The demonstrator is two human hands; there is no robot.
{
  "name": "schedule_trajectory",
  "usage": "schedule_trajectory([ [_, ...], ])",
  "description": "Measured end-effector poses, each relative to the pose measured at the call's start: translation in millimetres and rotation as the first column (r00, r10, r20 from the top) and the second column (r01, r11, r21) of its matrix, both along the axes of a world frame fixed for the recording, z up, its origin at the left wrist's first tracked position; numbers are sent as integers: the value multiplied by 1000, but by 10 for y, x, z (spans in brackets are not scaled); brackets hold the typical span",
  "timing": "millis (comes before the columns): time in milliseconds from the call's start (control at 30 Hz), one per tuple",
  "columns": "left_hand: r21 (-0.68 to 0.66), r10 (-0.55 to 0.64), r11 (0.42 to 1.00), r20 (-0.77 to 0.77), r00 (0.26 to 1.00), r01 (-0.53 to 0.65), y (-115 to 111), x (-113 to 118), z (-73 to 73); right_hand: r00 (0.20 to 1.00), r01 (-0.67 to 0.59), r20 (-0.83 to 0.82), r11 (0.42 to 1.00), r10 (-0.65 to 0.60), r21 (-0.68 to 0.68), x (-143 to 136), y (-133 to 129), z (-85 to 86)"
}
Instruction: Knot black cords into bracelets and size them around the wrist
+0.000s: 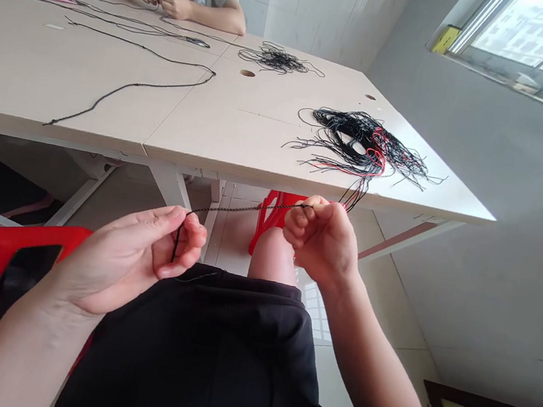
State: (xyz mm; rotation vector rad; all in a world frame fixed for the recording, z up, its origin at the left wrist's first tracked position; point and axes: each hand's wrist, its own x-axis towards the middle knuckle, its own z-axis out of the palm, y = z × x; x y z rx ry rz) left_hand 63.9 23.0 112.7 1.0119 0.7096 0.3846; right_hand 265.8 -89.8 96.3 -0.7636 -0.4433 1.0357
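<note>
Black cord (240, 209), stretched above the lap (211, 343), apparently for tension: pinched in the left hand (136, 252) between thumb and forefinger, other fingers loosely curled; gripped likewise in the right hand (324, 238), remaining fingers folded. Beyond, bundled strands (363, 123) on the table (240, 138), probably for easy reach.

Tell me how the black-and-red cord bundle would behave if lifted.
The bundle would probably sag, since its thin strands curve loosely. It may snag, as loops cross each other. Strands hanging over the table edge could swing.
</note>
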Motion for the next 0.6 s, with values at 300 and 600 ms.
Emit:
schedule_trajectory([
  [300, 266, 164, 958, -208, 964, -105, 57, -77, 24, 999, 51, 13, 997, -51, -56, 93, 33, 19],
  [600, 663, 342, 744, -277, 898, -79, 557, -38, 86, 813, 305, 540, 949, -218, -77, 260, 71, 55],
])
